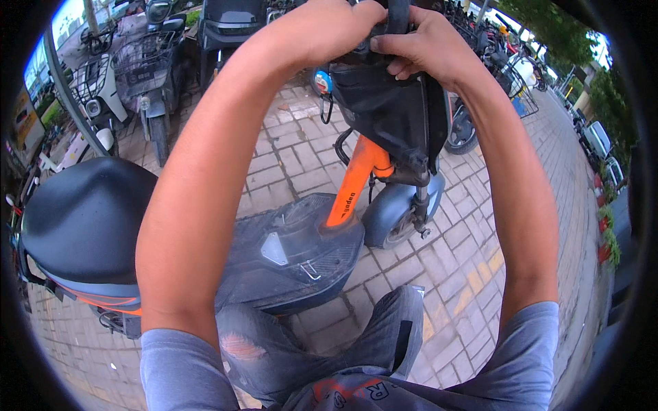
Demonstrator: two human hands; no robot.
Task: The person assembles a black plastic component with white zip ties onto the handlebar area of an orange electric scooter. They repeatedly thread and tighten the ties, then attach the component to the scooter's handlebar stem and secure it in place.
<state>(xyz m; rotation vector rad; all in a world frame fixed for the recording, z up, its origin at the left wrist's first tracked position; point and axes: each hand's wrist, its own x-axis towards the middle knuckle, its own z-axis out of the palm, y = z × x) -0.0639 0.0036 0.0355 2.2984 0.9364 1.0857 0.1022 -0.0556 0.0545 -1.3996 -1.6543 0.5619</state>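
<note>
Both hands are raised to the top edge, over the front end of an orange and black electric scooter (356, 179). My left hand (353, 22) is partly cut off by the frame; its fingers curl in at a dark part near the handlebar. Beside it, my right hand (423, 46) has its thumb and fingers closed around the same dark area, and what it grips is hidden. An upright black piece (398, 16) stands between the hands. Below them a black bag-like cover (384, 103) hangs over the steering column. A blue and white round item (322, 81) dangles at its left.
The scooter's black seat (86, 216) is at left and its footboard (295, 250) in front of my legs. Parked scooters (147, 68) with baskets line the far left, and more two-wheelers (507, 61) stand at far right. Brick paving (473, 226) lies underneath.
</note>
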